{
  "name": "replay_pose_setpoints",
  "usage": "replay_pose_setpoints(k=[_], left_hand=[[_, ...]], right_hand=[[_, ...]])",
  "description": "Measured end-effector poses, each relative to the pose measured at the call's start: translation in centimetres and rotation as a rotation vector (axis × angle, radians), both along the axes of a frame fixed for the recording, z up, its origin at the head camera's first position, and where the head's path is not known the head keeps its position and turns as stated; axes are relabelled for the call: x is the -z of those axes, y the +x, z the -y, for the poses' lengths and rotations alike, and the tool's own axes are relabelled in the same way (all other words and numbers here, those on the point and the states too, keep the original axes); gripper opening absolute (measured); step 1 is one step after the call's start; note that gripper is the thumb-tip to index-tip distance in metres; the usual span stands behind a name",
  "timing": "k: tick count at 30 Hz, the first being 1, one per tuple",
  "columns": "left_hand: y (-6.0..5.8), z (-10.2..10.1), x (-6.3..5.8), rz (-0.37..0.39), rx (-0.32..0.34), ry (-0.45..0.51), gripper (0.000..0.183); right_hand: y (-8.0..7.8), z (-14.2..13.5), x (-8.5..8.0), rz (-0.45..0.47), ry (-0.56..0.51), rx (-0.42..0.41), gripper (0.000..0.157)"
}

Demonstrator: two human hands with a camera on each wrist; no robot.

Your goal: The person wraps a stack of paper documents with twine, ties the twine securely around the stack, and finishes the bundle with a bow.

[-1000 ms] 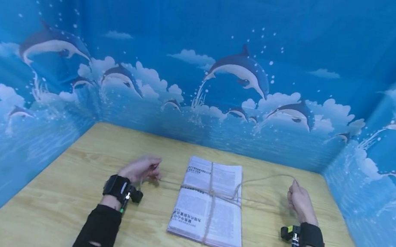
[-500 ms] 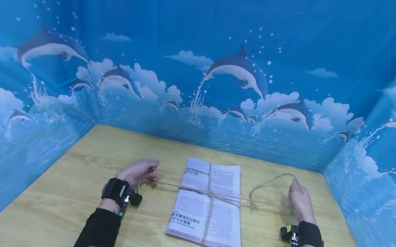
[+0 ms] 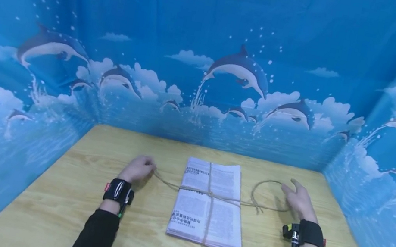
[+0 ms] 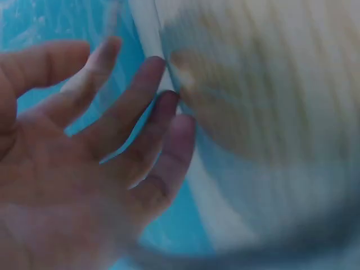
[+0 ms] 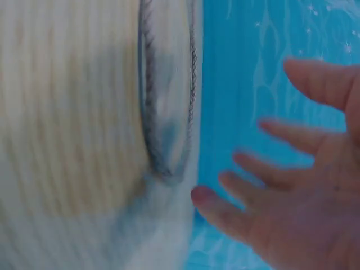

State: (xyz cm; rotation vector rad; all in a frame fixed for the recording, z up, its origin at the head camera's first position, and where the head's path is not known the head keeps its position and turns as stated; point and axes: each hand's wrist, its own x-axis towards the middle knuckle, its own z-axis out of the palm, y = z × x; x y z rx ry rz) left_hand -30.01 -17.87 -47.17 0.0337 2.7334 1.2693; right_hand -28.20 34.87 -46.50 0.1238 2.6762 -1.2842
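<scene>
A stack of folded newspapers (image 3: pixel 189 211) lies on the table, bound crosswise with thin twine (image 3: pixel 208 223). One twine end runs left from the stack to beside my left hand (image 3: pixel 138 168). In the left wrist view the fingers of that hand (image 4: pixel 107 152) are spread, holding nothing. To the right of the stack the twine forms a loose loop, its bend near my right hand (image 3: pixel 299 201). The right wrist view shows this hand (image 5: pixel 298 185) with spread fingers, apart from the looped twine (image 5: pixel 149 90). Fingertips there are blurred.
The wooden table (image 3: pixel 107 147) is enclosed by blue curtains (image 3: pixel 138 105) printed with dolphins at the back and both sides. Each wrist wears a black strap with a small camera. Table surface extends in front of the stack.
Both hands have let go of the twine and opened. The twine, earlier drawn taut to the left, now lies slack there. The right end's loop at the knot has slipped out beyond the stack.
</scene>
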Motion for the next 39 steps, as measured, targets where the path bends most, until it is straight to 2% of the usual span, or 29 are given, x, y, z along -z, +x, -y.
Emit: replay_pose_setpoints(k=[2,4,7,9,11,14,17,21,28,35,39], left_hand=[[0.5,-1.1,-0.6,-0.018,0.063,-0.133,0.022],[1.1,-2.5,-1.0,-0.016,0.139,-0.21,0.025],[1.6,-4.5,-1.2,0.002,0.25,-0.236,0.025],[1.7,-5.6,-1.2,-0.021,0.325,-0.252,0.022],[1.7,-6.4,-1.1,-0.058,0.381,-0.26,0.02],[1.7,-7.0,-1.1,-0.131,0.409,-0.29,0.015],[1.6,-7.0,-1.3,-0.127,0.423,-0.255,0.005],[1.7,-7.0,-2.1,-0.091,0.448,-0.203,0.007],[2.1,-8.3,-4.2,-0.209,0.42,-0.185,0.015],[2.2,-9.9,-6.2,-0.147,0.41,-0.019,0.027],[1.4,-10.6,-7.2,-0.12,0.457,0.035,0.029]], right_hand=[[0.0,0.3,-0.2,-0.01,0.046,-0.079,0.069],[0.1,0.9,-0.3,-0.05,0.11,-0.19,0.055],[0.3,2.2,-0.3,-0.087,0.167,-0.337,0.041],[0.4,3.3,-0.2,-0.11,0.209,-0.416,0.034],[0.5,4.2,0.0,-0.097,0.213,-0.454,0.027],[0.6,5.2,0.3,-0.098,0.235,-0.456,0.014],[0.6,5.3,0.6,-0.125,0.267,-0.446,0.007],[0.3,4.8,0.9,-0.167,0.289,-0.434,0.006],[-0.2,4.3,0.7,-0.171,0.188,-0.336,0.013],[-0.1,3.9,0.2,-0.226,0.209,-0.3,0.023],[0.0,3.5,0.4,-0.175,0.203,-0.299,0.022]])
